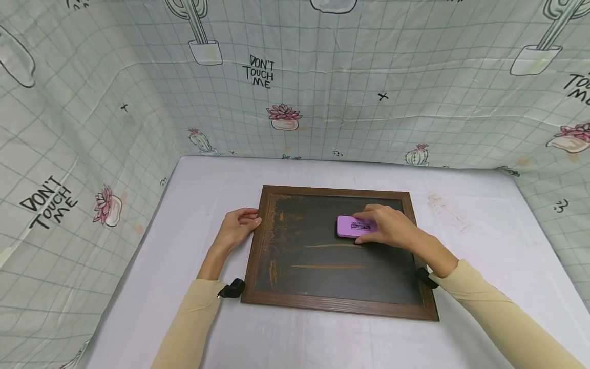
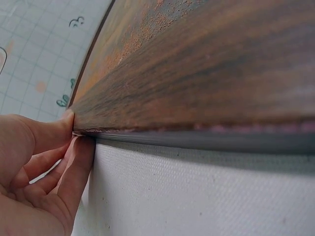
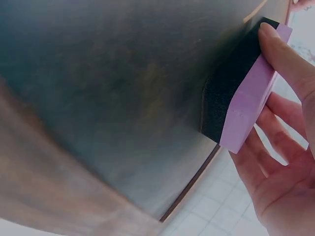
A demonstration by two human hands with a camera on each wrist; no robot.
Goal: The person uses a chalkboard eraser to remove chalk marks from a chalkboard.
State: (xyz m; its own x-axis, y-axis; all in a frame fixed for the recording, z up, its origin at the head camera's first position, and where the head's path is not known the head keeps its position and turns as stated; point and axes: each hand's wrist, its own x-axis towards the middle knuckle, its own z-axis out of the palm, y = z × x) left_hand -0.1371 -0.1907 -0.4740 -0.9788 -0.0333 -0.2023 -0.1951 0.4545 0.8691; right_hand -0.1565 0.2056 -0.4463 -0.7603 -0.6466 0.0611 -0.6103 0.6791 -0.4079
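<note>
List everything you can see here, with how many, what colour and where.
Blackboard: 1, dark grey, on the table
Wooden frame: 1, brown, around the blackboard
Eraser: 1, purple with a black pad, over the blackboard, right of centre
Thin lines: 2, orange-tan, mid-board
Smears: several, orange, mostly board's left side
Table: 1, whitish, underneath
Smudge: 1 patch, faint reddish-brown, table's right side
Printed cloth: pale, gridded, behind and beside the table; piece count unclear
Wrist devices: 2, black, one per wrist
Sleeves: 2, beige, on both arms
Left hand: 1, bare, gripping the frame's left edge
Right hand: 1, bare, holding the eraser
</note>
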